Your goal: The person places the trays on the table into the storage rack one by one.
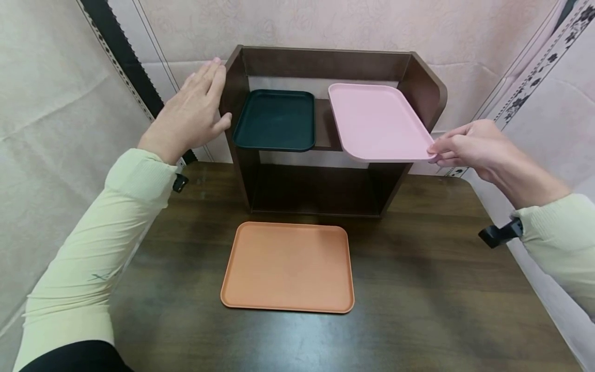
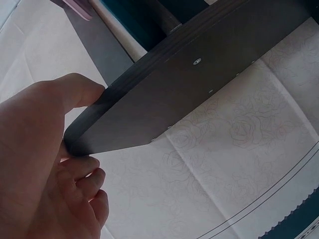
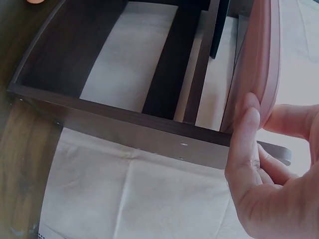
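Observation:
A pink tray (image 1: 378,121) is tilted at the right part of the brown shelf unit (image 1: 325,62), above its middle board. At the tray's near right corner, my right hand (image 1: 479,150) pinches the rim between thumb and fingers; the right wrist view shows the pink rim (image 3: 259,64) edge-on in that grip. My left hand (image 1: 190,111) rests against the unit's left side panel with straight fingers. In the left wrist view its thumb (image 2: 82,92) touches the panel's edge. On the middle board's left part lies a dark green tray (image 1: 276,120).
An orange tray (image 1: 288,266) lies flat on the wooden table (image 1: 418,289) in front of the unit. The lower compartment (image 1: 316,191) sits beneath the middle board. Pale patterned cloth (image 1: 325,23) hangs behind and at both sides.

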The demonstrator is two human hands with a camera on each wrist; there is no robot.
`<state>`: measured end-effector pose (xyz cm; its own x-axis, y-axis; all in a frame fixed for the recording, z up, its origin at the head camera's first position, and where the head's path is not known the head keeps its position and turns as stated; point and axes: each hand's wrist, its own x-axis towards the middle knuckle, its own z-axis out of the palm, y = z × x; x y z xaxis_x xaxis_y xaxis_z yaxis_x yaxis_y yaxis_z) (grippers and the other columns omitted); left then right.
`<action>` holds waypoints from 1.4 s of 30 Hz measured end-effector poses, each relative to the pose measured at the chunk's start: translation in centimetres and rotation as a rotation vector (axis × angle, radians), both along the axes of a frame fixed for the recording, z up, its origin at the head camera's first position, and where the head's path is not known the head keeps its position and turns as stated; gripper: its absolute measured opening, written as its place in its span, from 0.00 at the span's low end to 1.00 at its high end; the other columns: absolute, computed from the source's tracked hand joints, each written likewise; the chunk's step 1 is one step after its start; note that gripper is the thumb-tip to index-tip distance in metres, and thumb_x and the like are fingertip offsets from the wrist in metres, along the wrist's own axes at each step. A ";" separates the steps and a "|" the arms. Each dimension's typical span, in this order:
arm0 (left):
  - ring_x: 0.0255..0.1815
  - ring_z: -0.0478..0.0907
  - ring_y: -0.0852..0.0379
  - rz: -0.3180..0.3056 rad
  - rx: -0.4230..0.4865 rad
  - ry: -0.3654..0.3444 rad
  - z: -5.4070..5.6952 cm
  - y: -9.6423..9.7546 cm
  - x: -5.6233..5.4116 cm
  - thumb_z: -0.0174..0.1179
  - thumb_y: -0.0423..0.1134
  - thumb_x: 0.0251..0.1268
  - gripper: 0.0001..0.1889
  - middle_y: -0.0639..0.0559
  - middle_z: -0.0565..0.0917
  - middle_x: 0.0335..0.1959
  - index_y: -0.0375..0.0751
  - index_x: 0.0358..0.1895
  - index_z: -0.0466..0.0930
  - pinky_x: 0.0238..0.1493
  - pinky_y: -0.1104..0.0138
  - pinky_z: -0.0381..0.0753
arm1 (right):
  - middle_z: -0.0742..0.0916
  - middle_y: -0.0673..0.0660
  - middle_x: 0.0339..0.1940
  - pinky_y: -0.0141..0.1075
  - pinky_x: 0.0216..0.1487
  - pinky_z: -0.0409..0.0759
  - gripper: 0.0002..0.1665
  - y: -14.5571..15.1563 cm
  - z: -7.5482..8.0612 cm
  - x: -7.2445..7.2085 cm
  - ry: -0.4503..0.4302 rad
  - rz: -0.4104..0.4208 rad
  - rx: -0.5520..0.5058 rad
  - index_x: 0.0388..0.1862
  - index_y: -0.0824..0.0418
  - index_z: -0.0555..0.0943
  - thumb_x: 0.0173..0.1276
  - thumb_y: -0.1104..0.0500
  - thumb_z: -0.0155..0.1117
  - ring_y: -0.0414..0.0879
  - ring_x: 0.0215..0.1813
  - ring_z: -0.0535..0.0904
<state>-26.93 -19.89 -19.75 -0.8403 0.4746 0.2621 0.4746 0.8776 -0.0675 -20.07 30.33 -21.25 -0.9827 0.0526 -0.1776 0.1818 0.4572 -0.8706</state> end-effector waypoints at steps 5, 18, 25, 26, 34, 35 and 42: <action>0.91 0.34 0.39 0.001 -0.003 -0.004 0.0 0.2 0.0 0.46 0.47 0.84 0.43 0.37 0.34 0.89 0.30 0.86 0.31 0.90 0.47 0.37 | 0.89 0.42 0.24 0.25 0.40 0.90 0.15 -0.6 -0.3 -0.5 0.008 -0.032 -0.014 0.27 0.48 0.84 0.73 0.65 0.67 0.30 0.30 0.87; 0.91 0.33 0.38 -0.004 -0.005 -0.015 0.3 0.2 -0.1 0.46 0.47 0.84 0.44 0.37 0.33 0.89 0.30 0.86 0.30 0.90 0.46 0.36 | 0.90 0.46 0.17 0.26 0.36 0.90 0.19 -1.7 -1.0 -1.6 0.025 -0.130 -0.133 0.22 0.51 0.84 0.71 0.69 0.66 0.32 0.24 0.87; 0.90 0.34 0.38 0.005 -0.008 -0.004 0.0 -0.2 0.0 0.46 0.47 0.84 0.44 0.36 0.34 0.89 0.30 0.86 0.31 0.90 0.47 0.37 | 0.90 0.46 0.18 0.27 0.35 0.90 0.18 -2.3 -1.4 -1.8 0.056 -0.159 -0.146 0.22 0.50 0.85 0.71 0.68 0.67 0.33 0.24 0.88; 0.90 0.34 0.38 0.007 -0.007 -0.003 0.0 -0.3 0.0 0.46 0.47 0.84 0.44 0.36 0.34 0.89 0.30 0.86 0.31 0.90 0.47 0.37 | 0.90 0.46 0.18 0.27 0.35 0.90 0.18 -2.4 -1.4 -1.8 0.061 -0.165 -0.145 0.22 0.50 0.85 0.70 0.68 0.67 0.33 0.24 0.88; 0.90 0.34 0.38 -0.002 -0.003 -0.007 -0.1 -0.2 -0.1 0.46 0.47 0.84 0.44 0.36 0.34 0.89 0.30 0.86 0.31 0.90 0.46 0.37 | 0.90 0.46 0.21 0.28 0.36 0.90 0.11 -2.7 -2.3 -1.6 0.085 -0.213 -0.118 0.29 0.53 0.87 0.70 0.66 0.70 0.35 0.26 0.89; 0.90 0.34 0.38 -0.001 -0.003 -0.009 -0.1 -0.2 -0.1 0.46 0.47 0.84 0.44 0.36 0.34 0.89 0.30 0.86 0.31 0.90 0.46 0.37 | 0.90 0.46 0.21 0.29 0.37 0.90 0.10 -2.7 -2.4 -1.6 0.089 -0.219 -0.119 0.29 0.53 0.87 0.70 0.66 0.71 0.35 0.26 0.89; 0.91 0.33 0.38 0.000 0.000 -0.010 -0.1 -0.1 0.0 0.46 0.48 0.84 0.44 0.37 0.33 0.89 0.31 0.86 0.30 0.90 0.47 0.36 | 0.91 0.45 0.20 0.28 0.38 0.90 0.12 -2.8 -3.0 -1.4 0.122 -0.236 -0.113 0.27 0.52 0.87 0.70 0.66 0.70 0.35 0.27 0.90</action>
<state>-26.94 -19.99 -19.86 -0.8429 0.4744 0.2540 0.4751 0.8777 -0.0629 -21.46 27.56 -24.23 -0.9600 0.2692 -0.0765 0.1625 0.3134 -0.9356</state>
